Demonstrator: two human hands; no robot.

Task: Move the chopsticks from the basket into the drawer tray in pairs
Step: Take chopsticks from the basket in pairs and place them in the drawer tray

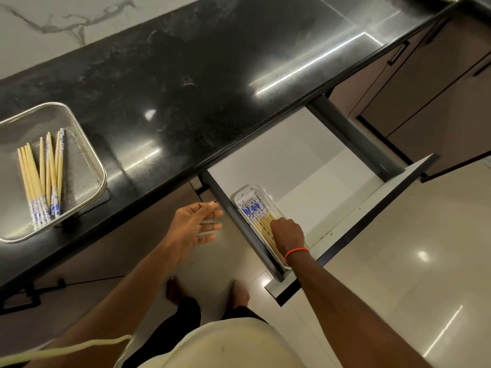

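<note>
A steel mesh basket [87,166] stands on the black counter at the left and holds several bamboo chopsticks [39,176] with blue-and-white ends. A white tray [249,189] lies in the near left corner of the open drawer [305,155], with several chopsticks [255,208] lined up in it. My right hand [288,232] is down in the tray, fingers curled onto the bamboo ends of the chopsticks there; its fingertips are hidden. My left hand [196,224] hovers palm up, fingers spread and holding nothing, just left of the drawer below the counter edge.
The black counter [186,88] runs diagonally across the view. The drawer's front panel [372,213] juts out over the glossy floor. Closed cabinet doors [425,83] with dark handles lie to the right. My bare feet [207,290] stand below the drawer's left side.
</note>
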